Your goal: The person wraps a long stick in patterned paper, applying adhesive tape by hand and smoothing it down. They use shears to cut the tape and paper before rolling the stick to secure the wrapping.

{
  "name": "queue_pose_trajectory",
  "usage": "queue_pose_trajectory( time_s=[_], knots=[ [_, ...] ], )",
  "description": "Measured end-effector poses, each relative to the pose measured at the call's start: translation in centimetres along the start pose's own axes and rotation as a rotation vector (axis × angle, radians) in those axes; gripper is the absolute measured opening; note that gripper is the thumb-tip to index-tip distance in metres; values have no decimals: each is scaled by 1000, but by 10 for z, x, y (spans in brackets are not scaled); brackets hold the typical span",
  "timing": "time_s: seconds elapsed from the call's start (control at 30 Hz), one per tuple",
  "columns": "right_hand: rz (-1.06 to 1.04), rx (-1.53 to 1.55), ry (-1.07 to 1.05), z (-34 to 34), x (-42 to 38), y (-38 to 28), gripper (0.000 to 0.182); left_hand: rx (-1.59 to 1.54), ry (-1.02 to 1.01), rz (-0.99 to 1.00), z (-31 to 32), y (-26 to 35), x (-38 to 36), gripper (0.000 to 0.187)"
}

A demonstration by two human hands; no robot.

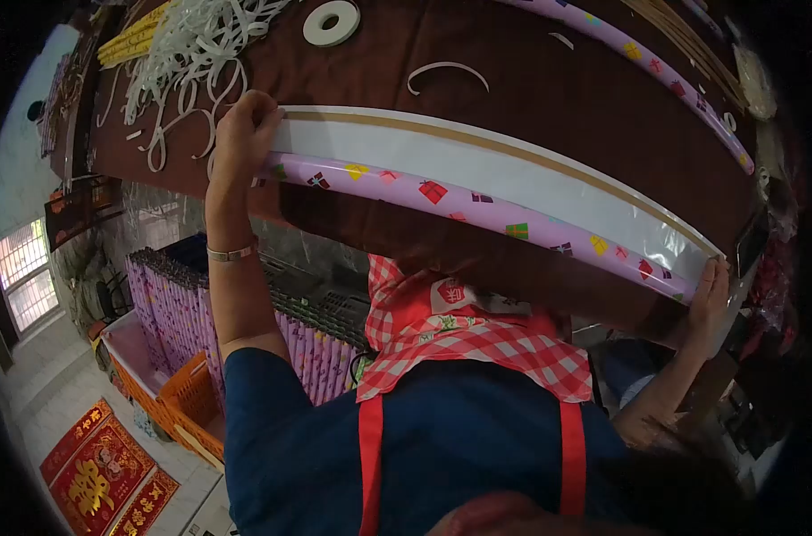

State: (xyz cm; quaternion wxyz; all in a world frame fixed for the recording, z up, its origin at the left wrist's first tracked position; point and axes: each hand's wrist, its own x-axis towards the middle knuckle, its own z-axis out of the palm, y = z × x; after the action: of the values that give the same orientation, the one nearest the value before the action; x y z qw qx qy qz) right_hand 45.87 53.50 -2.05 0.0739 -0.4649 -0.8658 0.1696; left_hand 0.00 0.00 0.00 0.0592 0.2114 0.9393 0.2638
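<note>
A long roll of lilac wrapping paper with a gift-box print lies along the near edge of the brown-covered table. Its unrolled white underside faces up, with a tan strip running near the far edge. My left hand is closed on the left end of the sheet, its fingers bent at the corner. At the right end, my right hand has its fingers together on the other corner; its thumb is hard to make out.
Loose white strips, a white tape ring and a curled strip lie beyond the sheet. Another lilac roll is at the far right. Many printed rolls and an orange crate stand below, left of my body.
</note>
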Motion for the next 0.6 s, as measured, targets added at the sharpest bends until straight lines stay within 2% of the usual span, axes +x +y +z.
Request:
queue_pose_trajectory(
  time_s=[0.1, 0.4, 0.5, 0.57, 0.6],
  knots=[
    [-12, -28, -29, -7, -1, -5, 62, -28, 3, 38, 5, -4, 0, 12],
    [-92, 24, 6, -5, -2, -12, 45, 55, 22, 20, 2, -7, -2, 14],
    [-84, 27, -42, -6, -3, -17, 46, 57, 123, 91, 1, -6, -6, 15],
    [-9, 43, 13, -7, -10, -34, 49, 100, 73, -31, -4, 1, -7, 16],
    [-11, 40, 15, -9, -11, -38, 49, 97, 74, -32, -3, -1, -8, 16]
  ],
)
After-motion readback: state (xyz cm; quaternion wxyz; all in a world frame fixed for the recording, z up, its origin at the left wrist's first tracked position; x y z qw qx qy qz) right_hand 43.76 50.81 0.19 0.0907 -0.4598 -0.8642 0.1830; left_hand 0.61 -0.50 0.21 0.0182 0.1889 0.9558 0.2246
